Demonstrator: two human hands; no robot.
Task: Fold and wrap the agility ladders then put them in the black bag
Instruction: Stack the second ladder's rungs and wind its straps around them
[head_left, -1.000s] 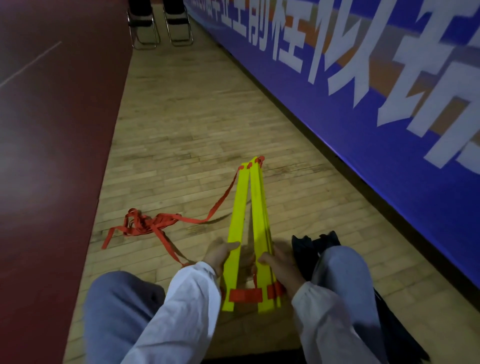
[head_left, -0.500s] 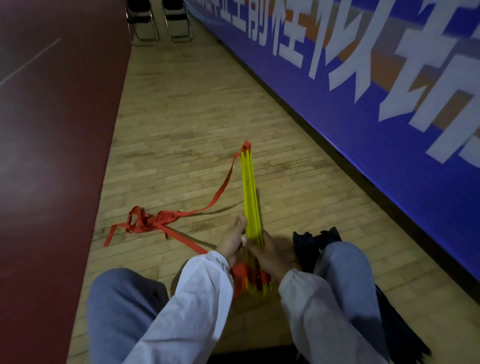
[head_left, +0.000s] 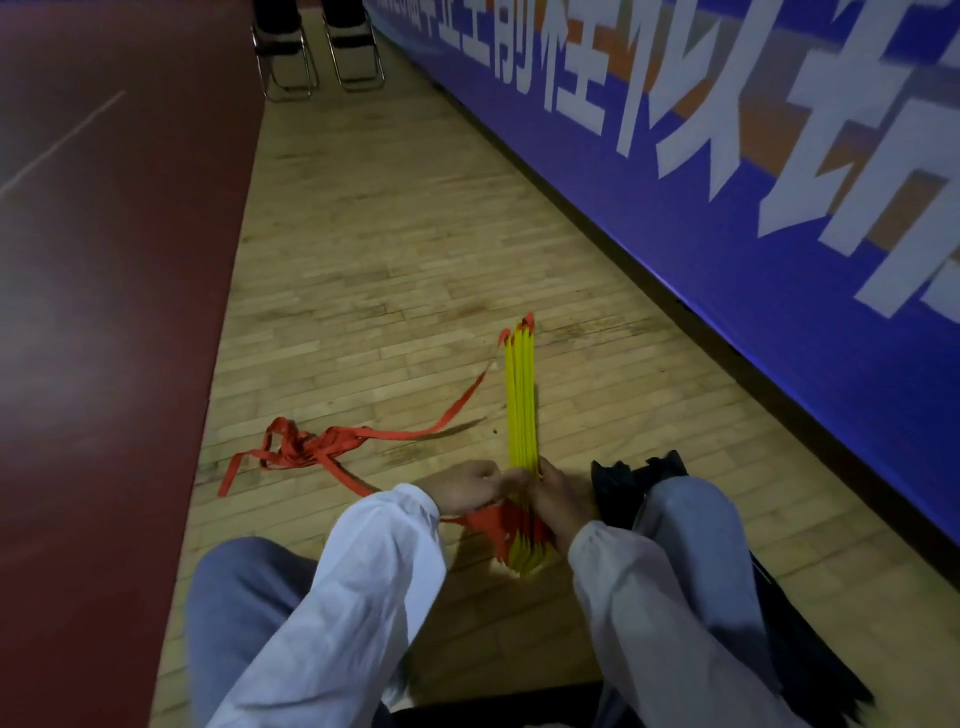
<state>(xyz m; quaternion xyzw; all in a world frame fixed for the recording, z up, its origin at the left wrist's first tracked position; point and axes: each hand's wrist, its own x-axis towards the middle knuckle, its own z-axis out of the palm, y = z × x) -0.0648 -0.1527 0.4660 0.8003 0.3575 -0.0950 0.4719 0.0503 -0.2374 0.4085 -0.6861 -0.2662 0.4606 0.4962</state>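
Note:
The agility ladder's yellow rungs (head_left: 521, 395) are gathered into one tight bundle standing on edge on the wooden floor, pointing away from me. My left hand (head_left: 465, 488) and my right hand (head_left: 558, 491) grip the bundle from either side near its close end. Red straps (head_left: 498, 525) bunch under my hands. A loose red strap (head_left: 322, 447) trails left from the far end into a tangled heap on the floor. The black bag (head_left: 618, 483) lies crumpled beside my right knee, partly hidden by my leg.
A blue banner wall (head_left: 727, 234) runs along the right. Dark red court flooring (head_left: 104, 312) lies to the left of the wooden strip. Two folding chairs (head_left: 317, 57) stand at the far end. My knees in grey trousers frame the near floor.
The two spread halves of yellow rungs were pressed together into one bundle and turned on edge. Both hands closed in around its near end.

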